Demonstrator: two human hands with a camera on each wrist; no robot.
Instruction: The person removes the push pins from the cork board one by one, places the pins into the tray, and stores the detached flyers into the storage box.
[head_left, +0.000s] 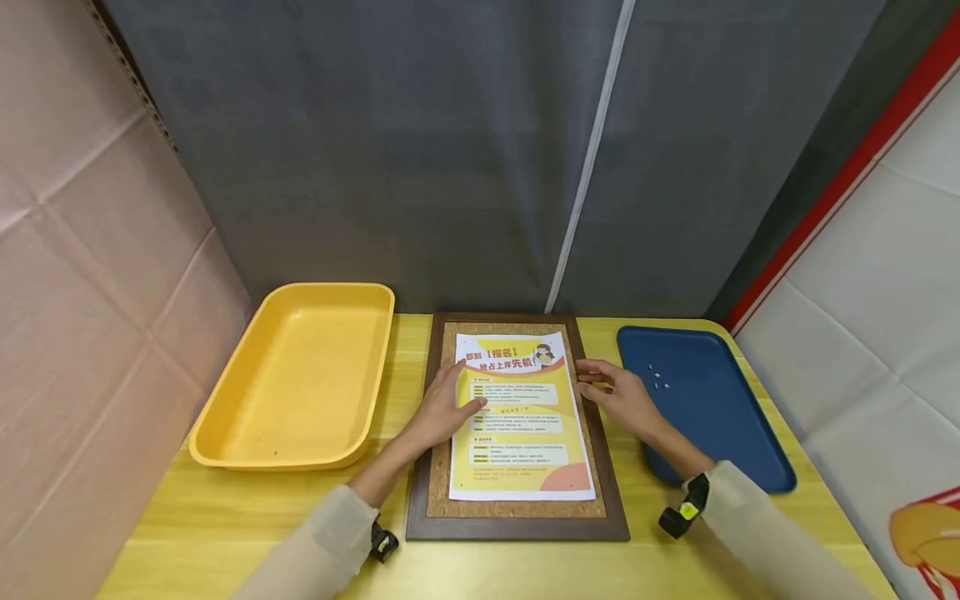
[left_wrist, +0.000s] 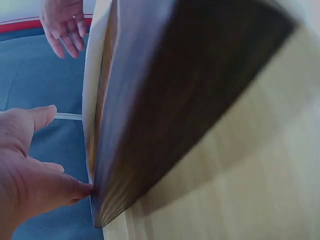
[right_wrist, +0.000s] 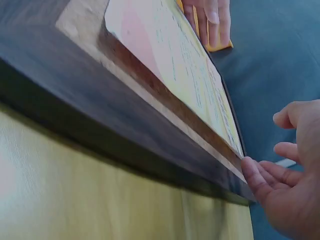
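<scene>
A printed yellow and white flyer (head_left: 517, 425) lies on a cork board (head_left: 438, 487) with a dark brown frame (head_left: 517, 528). My left hand (head_left: 441, 408) is over the board's left side, fingers fairly straight, the fingertips and thumb near the flyer's upper left edge. In the left wrist view, one fingertip of that hand meets the dark frame (left_wrist: 130, 125). On the opposite side, my right hand (head_left: 622, 400) is by the frame's upper right edge with relaxed, slightly bent fingers. Its fingertips (right_wrist: 252, 175) appear close to the frame in the right wrist view. Neither hand grips anything.
A deep yellow tray (head_left: 360, 433) stands left of the board. To the right lies a blue tray (head_left: 720, 400) holding several tiny pale pieces (head_left: 657, 379), too small to identify. A grey curtain (head_left: 375, 167) hangs behind the wooden table (head_left: 225, 542).
</scene>
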